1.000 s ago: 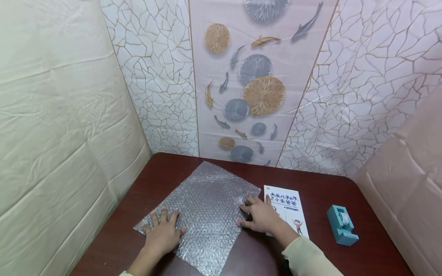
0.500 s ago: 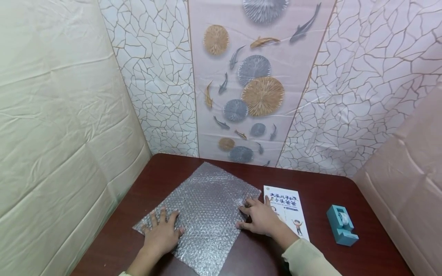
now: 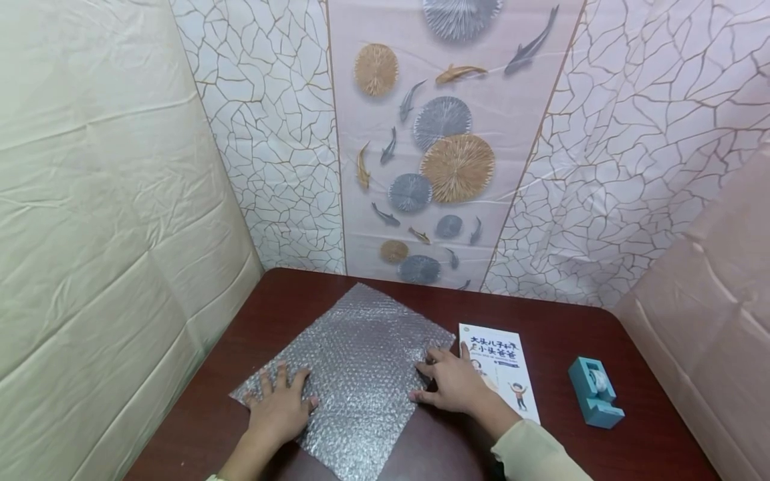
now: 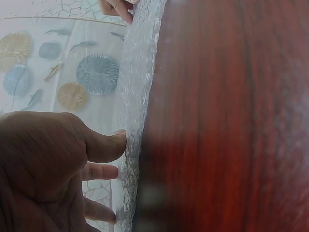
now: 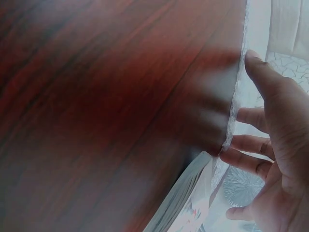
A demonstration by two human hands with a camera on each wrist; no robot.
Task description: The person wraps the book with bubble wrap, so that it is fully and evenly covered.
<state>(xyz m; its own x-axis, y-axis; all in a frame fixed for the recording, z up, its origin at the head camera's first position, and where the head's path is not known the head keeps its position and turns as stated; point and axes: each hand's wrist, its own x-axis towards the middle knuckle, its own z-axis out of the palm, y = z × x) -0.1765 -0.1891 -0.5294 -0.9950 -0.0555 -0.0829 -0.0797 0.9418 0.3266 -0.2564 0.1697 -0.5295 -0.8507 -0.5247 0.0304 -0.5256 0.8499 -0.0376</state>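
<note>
the far side is closed off by a printed cloth point(image 3: 415, 133), on which grey and gold fish and round discs are shown between panels of cracked-line pattern. the two sides are lined by a pale left curtain point(image 3: 108, 220) and a pinkish right curtain point(image 3: 704, 294). between them a dark red-brown desk point(image 3: 559, 347) is seen, its wood grain shown in both wrist views.

on the desk a sheet of clear bubble wrap point(image 3: 361, 361) is laid flat and askew, one corner pointed at the far edge. just beside its right corner a white book point(image 3: 502, 364) is placed, its cover printed with dark blue characters and cartoon figures; part of it is hidden by the right hand.

the left part of the wrap is touched by the left hand point(image 3: 278, 407), its fingers spread wide. the right edge is touched by the thumb and fingertips of the right hand point(image 3: 454, 381), its fingers spread and slightly bent. nothing is gripped by either of the hands. the right forearm is covered by a pale sleeve point(image 3: 532, 451).

well apart on the right, a blue tape dispenser point(image 3: 589, 399) is set, and in it a small roll of tape point(image 3: 598, 381) is held.
</note>
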